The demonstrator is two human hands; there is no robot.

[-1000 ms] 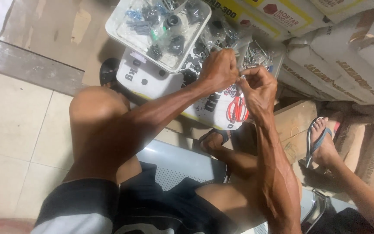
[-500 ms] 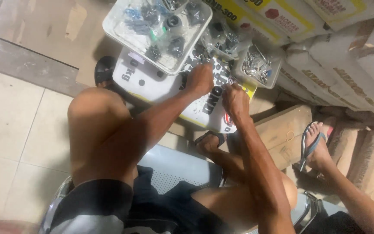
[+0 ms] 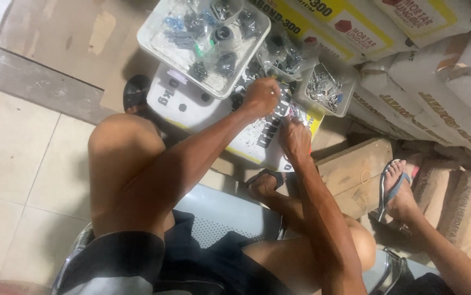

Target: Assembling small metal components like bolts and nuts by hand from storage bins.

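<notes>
I sit on a grey metal chair (image 3: pixel 219 213) and reach down to a white sack (image 3: pixel 191 104) lying flat on the floor. My left hand (image 3: pixel 260 97) rests closed over small dark hardware pieces by the sack's far edge. My right hand (image 3: pixel 295 139) presses its fingers on a small clear plastic bag (image 3: pixel 296 113) lying on the sack. A white tray (image 3: pixel 156 30) of bagged screws and black fittings sits just above my left hand. A smaller clear tub (image 3: pixel 328 87) of metal screws stands to the right.
Stacked cement sacks (image 3: pixel 437 71) fill the upper right. A wooden crate (image 3: pixel 355 175) stands beside my right leg. Another person's foot in a flip-flop (image 3: pixel 396 188) rests on it. Tiled floor (image 3: pixel 17 164) lies at left.
Both hands have dropped from a raised position, where they worked together on a small item, down onto the sack and apart. The view has shifted slightly.
</notes>
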